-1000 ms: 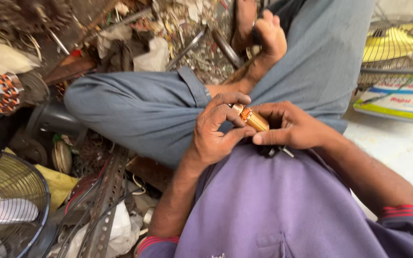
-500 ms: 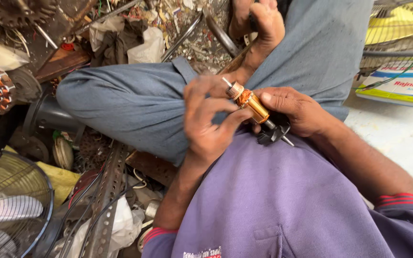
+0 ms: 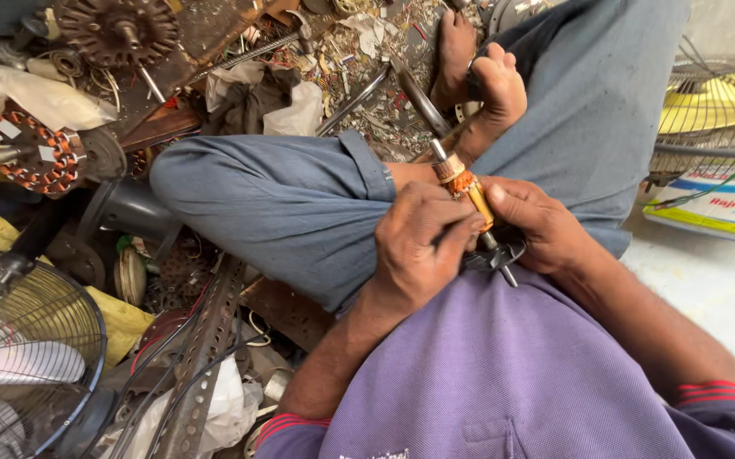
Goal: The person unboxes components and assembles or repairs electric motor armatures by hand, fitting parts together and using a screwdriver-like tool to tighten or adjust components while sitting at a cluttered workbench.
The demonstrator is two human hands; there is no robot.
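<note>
The small motor armature, copper-wound with a steel shaft tip pointing toward 11 o'clock, sits between both hands just above the person's crossed grey-trousered leg. The left hand is curled around its lower side, fingers pressed against the windings; the right hand pinches it from the 3 o'clock side, thumb laid along the body. At the armature's lower end, toward 5 o'clock, a dark small fan piece shows beneath the right hand's palm.

Compared with half a second ago, the armature has tilted slightly more upright and slid deeper into the hands (less of the copper shows now), and the left hand has closed further over it. A second ago it lay flatter, nearer the knee.

At 9 o'clock a fan guard lies on the littered floor; a wound stator sits at 10 o'clock, a yellow fan cage at 2 o'clock.
</note>
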